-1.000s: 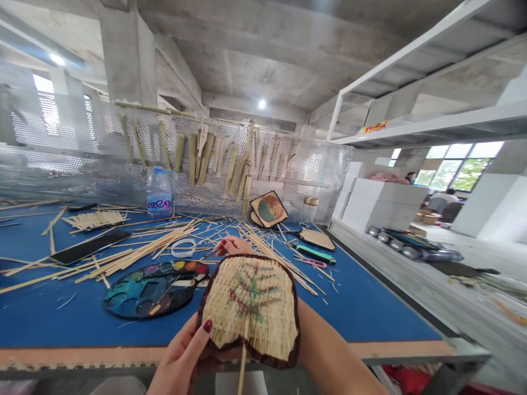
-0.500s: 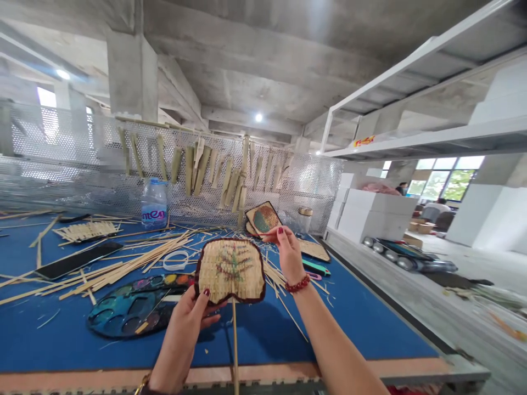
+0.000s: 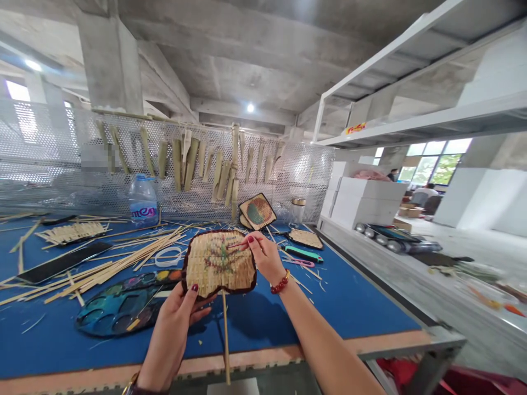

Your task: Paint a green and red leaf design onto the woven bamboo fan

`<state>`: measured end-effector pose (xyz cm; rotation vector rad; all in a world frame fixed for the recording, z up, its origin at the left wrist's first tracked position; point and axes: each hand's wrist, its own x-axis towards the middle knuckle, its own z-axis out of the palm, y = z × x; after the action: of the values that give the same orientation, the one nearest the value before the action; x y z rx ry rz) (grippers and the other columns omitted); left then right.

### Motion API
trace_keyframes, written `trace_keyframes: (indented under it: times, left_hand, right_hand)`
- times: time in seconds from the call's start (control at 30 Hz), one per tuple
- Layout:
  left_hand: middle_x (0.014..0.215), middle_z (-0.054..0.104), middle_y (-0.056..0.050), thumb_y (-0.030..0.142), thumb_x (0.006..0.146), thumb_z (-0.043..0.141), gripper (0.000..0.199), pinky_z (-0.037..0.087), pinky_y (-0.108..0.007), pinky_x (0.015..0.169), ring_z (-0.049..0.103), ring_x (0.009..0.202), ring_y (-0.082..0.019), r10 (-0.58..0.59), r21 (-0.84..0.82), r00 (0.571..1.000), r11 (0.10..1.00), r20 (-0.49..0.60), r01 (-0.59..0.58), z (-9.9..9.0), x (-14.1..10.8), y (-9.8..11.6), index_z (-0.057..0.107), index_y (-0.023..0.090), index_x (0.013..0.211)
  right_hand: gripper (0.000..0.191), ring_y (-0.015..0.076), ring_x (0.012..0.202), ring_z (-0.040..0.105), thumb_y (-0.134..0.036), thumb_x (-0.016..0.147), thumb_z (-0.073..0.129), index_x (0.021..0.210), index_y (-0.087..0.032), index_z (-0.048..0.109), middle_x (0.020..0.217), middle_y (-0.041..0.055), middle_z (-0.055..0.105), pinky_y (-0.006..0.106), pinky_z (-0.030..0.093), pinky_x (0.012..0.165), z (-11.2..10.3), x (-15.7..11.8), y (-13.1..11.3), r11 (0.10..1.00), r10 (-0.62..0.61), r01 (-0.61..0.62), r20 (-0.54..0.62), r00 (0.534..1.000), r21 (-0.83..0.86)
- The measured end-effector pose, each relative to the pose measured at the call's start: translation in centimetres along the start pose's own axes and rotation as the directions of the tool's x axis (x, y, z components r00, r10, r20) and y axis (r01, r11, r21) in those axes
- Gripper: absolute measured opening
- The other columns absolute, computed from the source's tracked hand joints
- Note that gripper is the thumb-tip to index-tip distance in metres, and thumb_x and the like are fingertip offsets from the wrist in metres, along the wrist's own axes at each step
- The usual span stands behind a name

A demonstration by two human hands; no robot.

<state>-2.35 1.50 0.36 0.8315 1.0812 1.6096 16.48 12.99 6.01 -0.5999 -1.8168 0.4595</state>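
Observation:
My left hand (image 3: pixel 175 321) grips the lower left edge of a woven bamboo fan (image 3: pixel 201 269), thumb in front and fingers behind. Dark red binding edges the fan, and a thin stick handle (image 3: pixel 225 340) points down from it. Coloured dabs form a branching, plant-like picture on its face. Pinched in my right hand (image 3: pixel 265 255) is a thin reddish paintbrush (image 3: pixel 235 246), its tip at the middle of the picture; whether it touches cannot be made out. A paint palette (image 3: pixel 111 312) with coloured wells lies left of the fan, partly behind my left hand.
Bamboo strips (image 3: pixel 119 262) and a dark phone-like slab (image 3: pixel 66 262) lie on the blue table at left. A water bottle (image 3: pixel 143 203), a painted fan (image 3: pixel 257 211) and a lidded jar (image 3: pixel 297 211) stand behind. A green cutter (image 3: pixel 303 253) lies right, near a white shelf (image 3: pixel 411 129).
My right hand has moved down and left with the paintbrush, from beyond the fan's upper right corner to the middle of its picture. The whole view has shifted slightly.

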Motion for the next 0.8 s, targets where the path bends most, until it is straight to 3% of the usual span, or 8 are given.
trace_keyframes:
  times: [0.8]
  left_hand:
    - [0.123, 0.068, -0.009, 0.051, 0.074, 0.071, 0.064, 0.059, -0.026, 0.066, 0.072, 0.095, -0.025, 0.018, -0.013, 0.999, 1.0, 0.042, -0.018, -0.23, -0.3, -0.01, 0.053, 0.023, 0.13]
  right_hand:
    - [0.03, 0.0172, 0.072, 0.067, -0.041, 0.099, 0.041, 0.087, -0.021, 0.061, 0.072, 0.0025, 0.07, 0.029, 0.049, 0.073, -0.77, 0.35, 0.3, 0.998, 0.034, -0.041, -0.123, 0.992, -0.049]
